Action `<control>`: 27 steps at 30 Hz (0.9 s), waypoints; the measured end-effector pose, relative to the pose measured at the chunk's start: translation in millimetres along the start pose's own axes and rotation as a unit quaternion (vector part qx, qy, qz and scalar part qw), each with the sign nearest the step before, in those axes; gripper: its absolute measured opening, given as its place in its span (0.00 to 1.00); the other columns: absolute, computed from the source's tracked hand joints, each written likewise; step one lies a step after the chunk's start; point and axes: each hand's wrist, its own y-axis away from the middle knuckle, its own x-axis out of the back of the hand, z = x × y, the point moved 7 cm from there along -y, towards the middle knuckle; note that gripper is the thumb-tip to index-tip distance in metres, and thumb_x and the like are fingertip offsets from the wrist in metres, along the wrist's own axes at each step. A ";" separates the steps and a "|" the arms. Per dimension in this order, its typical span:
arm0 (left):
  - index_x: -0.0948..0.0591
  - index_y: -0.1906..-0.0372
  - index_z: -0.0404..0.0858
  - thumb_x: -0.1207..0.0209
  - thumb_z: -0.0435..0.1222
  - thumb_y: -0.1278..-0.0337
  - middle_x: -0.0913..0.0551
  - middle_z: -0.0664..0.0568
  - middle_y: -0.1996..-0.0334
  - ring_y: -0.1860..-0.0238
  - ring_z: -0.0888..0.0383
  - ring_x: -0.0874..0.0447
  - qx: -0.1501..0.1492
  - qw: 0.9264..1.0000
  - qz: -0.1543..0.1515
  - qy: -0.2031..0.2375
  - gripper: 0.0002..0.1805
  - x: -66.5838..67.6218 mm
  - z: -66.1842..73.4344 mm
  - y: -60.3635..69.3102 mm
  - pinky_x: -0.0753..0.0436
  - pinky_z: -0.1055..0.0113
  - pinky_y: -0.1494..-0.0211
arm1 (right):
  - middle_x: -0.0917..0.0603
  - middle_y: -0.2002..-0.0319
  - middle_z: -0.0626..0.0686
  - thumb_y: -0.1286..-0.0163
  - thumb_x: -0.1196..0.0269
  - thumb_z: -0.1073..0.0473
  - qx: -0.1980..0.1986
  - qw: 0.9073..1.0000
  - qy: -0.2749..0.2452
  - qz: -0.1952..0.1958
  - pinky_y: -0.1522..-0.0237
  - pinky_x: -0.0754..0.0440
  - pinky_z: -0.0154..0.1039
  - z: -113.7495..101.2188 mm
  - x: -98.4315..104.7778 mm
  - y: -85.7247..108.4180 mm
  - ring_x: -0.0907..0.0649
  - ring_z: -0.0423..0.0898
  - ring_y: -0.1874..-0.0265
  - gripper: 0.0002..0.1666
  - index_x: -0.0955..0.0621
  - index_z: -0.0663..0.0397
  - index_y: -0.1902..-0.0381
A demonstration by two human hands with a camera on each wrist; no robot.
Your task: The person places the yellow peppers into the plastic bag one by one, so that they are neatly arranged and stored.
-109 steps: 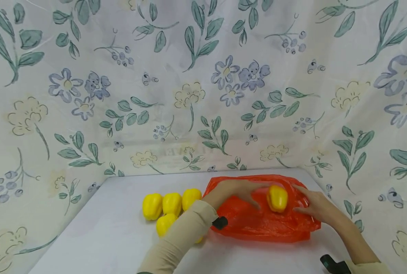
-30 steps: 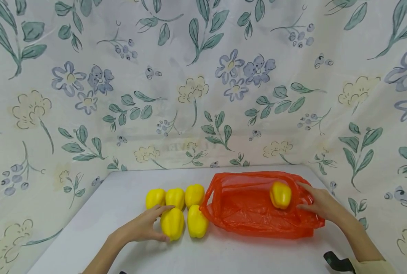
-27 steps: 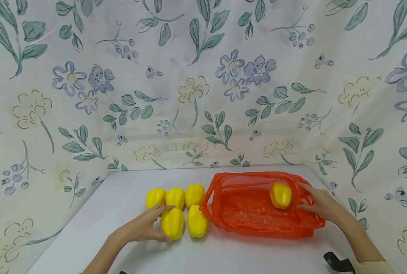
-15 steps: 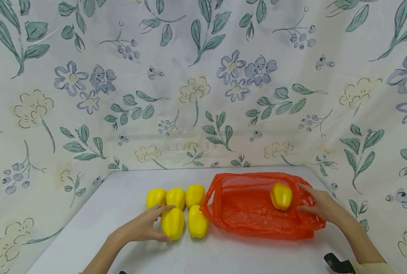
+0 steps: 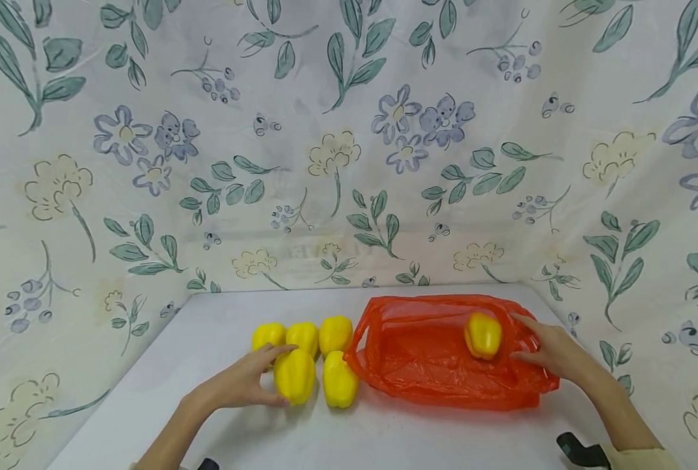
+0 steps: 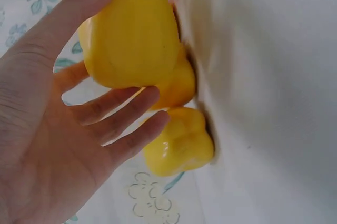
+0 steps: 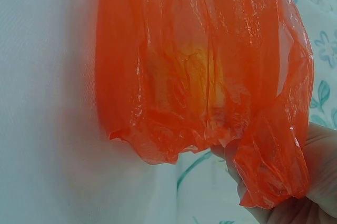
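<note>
My left hand pinches the near-left yellow bell pepper between thumb and fingers. In the left wrist view, the thumb of that hand lies on the pepper, the fingertips at its lower end. An open red plastic bag lies to the right, with one yellow pepper inside near its right end. My right hand grips the bag's right end. The right wrist view has the hand partly hidden behind the bag, the pepper a yellow patch through the plastic.
Another pepper stands beside the bag's left end. Behind are three more: left, middle and right. They rest on a white table. A floral curtain hangs behind and around.
Against 3.6 seconds ago, my left hand has left the bag and taken hold of the near-left pepper. That pepper has just risen slightly. My right hand has stayed at the bag.
</note>
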 end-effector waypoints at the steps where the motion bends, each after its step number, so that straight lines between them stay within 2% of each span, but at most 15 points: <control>1: 0.33 0.29 0.49 0.28 0.59 0.59 0.27 0.50 0.39 0.44 0.54 0.25 -0.002 1.000 0.004 0.001 0.49 2.5 0.1 0.4 0.20 0.49 0.39 | 0.23 0.43 0.71 0.43 0.28 0.51 -0.002 1.000 0.002 0.001 0.67 0.12 0.36 0.0 0.0 -0.4 0.17 0.46 0.61 0.51 0.37 0.64 0.29; 7: 0.34 0.29 0.49 0.29 0.59 0.58 0.26 0.51 0.38 0.45 0.56 0.26 -0.012 1.000 0.028 -0.005 0.49 16.7 3.5 1.8 0.20 0.50 0.40 | 0.22 0.44 0.71 0.44 0.27 0.52 -0.003 1.000 0.013 0.006 0.66 0.12 0.39 0.8 -0.5 -2.9 0.16 0.50 0.58 0.50 0.37 0.64 0.29; 13: 0.35 0.29 0.49 0.29 0.60 0.58 0.26 0.55 0.40 0.46 0.59 0.26 -0.028 0.999 0.043 -0.009 0.49 30.0 15.2 -2.9 0.19 0.53 0.40 | 0.23 0.43 0.72 0.44 0.27 0.52 -0.005 1.000 0.013 0.005 0.66 0.12 0.40 1.2 -0.3 -3.5 0.16 0.53 0.57 0.51 0.37 0.64 0.29; 21: 0.35 0.29 0.55 0.28 0.57 0.57 0.25 0.58 0.43 0.47 0.60 0.26 -0.057 0.997 0.050 0.001 0.47 43.0 37.5 -15.7 0.18 0.55 0.41 | 0.22 0.45 0.72 0.44 0.27 0.53 0.013 1.000 0.023 0.015 0.67 0.12 0.40 -1.5 2.0 -2.9 0.16 0.53 0.58 0.50 0.36 0.66 0.30; 27: 0.36 0.29 0.59 0.28 0.59 0.59 0.25 0.61 0.44 0.48 0.62 0.27 -0.078 0.996 0.048 -0.016 0.48 48.4 63.1 -32.8 0.17 0.56 0.42 | 0.22 0.44 0.73 0.44 0.27 0.53 0.016 0.999 0.025 0.018 0.66 0.12 0.41 -1.4 2.8 -2.8 0.17 0.57 0.56 0.50 0.36 0.67 0.30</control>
